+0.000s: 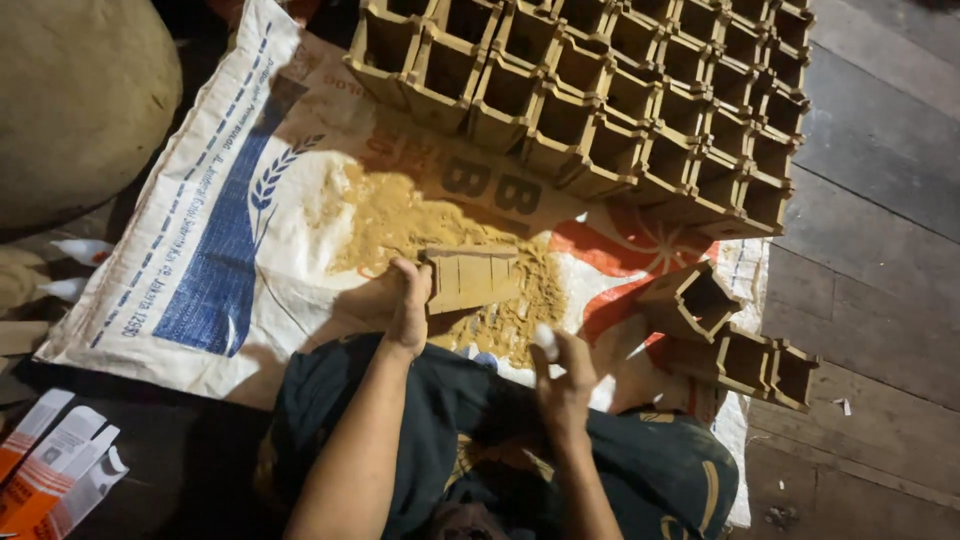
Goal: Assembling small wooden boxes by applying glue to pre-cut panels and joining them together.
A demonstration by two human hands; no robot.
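Note:
My left hand point(408, 305) grips a small square wooden box point(472, 278) on its side, held over a heap of sawdust point(440, 250) on a white printed woven sack point(230, 250). My right hand point(560, 375) is raised just below the box, fingers pinched on a small white object point(545, 340); what it is cannot be told. Both forearms reach out over my lap, covered in dark green patterned cloth point(620, 460).
Many open-topped wooden boxes stand packed in rows point(620, 90) at the far side of the sack. Three more boxes point(730, 340) lie at the right. Wooden floor planks point(880, 200) run along the right. Orange-and-white cartons point(50, 470) lie at the lower left; a large rounded tan sack point(70, 90) fills the upper left.

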